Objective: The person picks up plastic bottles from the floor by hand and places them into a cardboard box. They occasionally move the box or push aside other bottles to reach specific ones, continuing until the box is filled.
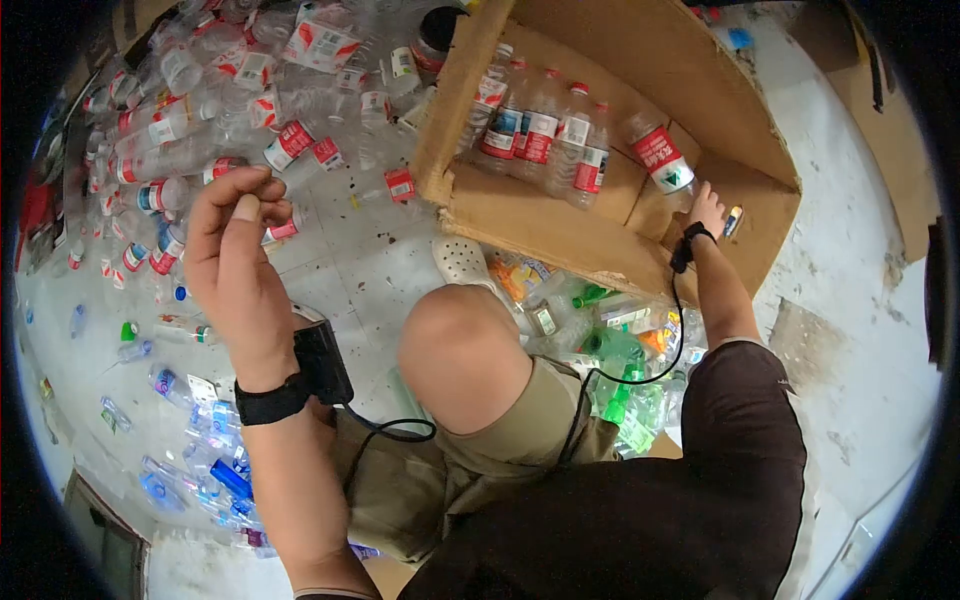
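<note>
My right hand (706, 212) reaches into a cardboard box (560, 245) and grips the base end of a clear plastic bottle (660, 158) with a red label. The bottle lies tilted, its neck towards the upper left. To its left, several red-labelled bottles (570, 145) are lined up side by side in the box. My left hand (240, 245) is raised over the floor at the left, its fingers loosely curled, with nothing visible in them. Behind its fingertips is a red-labelled bottle (283, 226), partly hidden.
A large heap of red-labelled bottles (170, 130) covers the upper left floor. Blue-tinted bottles (215, 440) lie at the lower left. Green and clear bottles (620, 365) are piled beside my knee (465, 345), below the box. A black cable (640, 381) runs from my right wrist.
</note>
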Action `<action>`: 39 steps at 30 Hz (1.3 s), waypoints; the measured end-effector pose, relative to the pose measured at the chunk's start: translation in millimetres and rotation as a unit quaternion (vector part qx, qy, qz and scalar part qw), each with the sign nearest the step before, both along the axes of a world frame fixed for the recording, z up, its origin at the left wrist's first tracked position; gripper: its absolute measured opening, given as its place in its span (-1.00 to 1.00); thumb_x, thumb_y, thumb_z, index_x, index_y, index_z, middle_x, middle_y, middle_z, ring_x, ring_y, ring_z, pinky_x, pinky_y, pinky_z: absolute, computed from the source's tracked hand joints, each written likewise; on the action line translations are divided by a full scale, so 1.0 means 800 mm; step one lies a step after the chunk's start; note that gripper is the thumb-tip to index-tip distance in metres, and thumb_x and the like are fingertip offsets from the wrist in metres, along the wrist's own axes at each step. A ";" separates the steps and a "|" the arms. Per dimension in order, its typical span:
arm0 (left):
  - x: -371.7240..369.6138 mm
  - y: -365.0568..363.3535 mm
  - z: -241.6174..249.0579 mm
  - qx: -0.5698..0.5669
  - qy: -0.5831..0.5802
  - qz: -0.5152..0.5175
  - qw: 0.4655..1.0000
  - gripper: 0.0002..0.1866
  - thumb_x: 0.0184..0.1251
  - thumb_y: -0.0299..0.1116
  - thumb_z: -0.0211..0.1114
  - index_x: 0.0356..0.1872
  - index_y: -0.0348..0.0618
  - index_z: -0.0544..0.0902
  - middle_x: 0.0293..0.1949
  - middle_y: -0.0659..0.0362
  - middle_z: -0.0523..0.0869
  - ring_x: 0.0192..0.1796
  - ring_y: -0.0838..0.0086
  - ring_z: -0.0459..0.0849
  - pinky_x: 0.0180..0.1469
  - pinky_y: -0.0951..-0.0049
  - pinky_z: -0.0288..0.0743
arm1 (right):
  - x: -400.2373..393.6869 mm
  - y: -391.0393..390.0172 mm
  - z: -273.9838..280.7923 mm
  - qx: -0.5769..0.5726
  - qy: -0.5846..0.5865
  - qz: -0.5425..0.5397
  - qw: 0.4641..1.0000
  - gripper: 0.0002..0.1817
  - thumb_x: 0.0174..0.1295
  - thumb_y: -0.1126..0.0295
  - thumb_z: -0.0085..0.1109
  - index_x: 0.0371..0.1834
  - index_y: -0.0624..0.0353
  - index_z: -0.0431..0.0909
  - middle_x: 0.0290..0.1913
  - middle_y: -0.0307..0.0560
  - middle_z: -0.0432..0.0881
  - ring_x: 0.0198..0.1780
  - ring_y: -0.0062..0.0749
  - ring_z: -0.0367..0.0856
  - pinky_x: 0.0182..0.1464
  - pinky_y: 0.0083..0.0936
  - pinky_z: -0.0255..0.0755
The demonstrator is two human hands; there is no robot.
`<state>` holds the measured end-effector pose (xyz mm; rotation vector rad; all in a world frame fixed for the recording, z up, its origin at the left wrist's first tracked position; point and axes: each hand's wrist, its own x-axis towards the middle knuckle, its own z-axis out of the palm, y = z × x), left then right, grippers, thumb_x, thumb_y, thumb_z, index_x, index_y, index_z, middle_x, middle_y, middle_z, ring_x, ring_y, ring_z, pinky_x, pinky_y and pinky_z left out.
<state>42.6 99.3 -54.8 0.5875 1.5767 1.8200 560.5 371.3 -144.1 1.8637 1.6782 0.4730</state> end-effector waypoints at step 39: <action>0.024 0.020 -0.008 -0.054 0.022 -0.035 0.998 -0.74 0.29 -0.41 0.05 -0.10 -0.37 0.51 -0.18 0.06 0.59 -0.16 0.45 0.53 -0.07 0.47 0.38 | 0.030 -0.004 -0.051 -0.244 -0.016 0.006 0.970 -0.32 -0.14 0.47 0.36 0.08 0.03 0.20 0.13 0.05 0.35 0.15 0.03 0.40 0.02 -0.12 0.46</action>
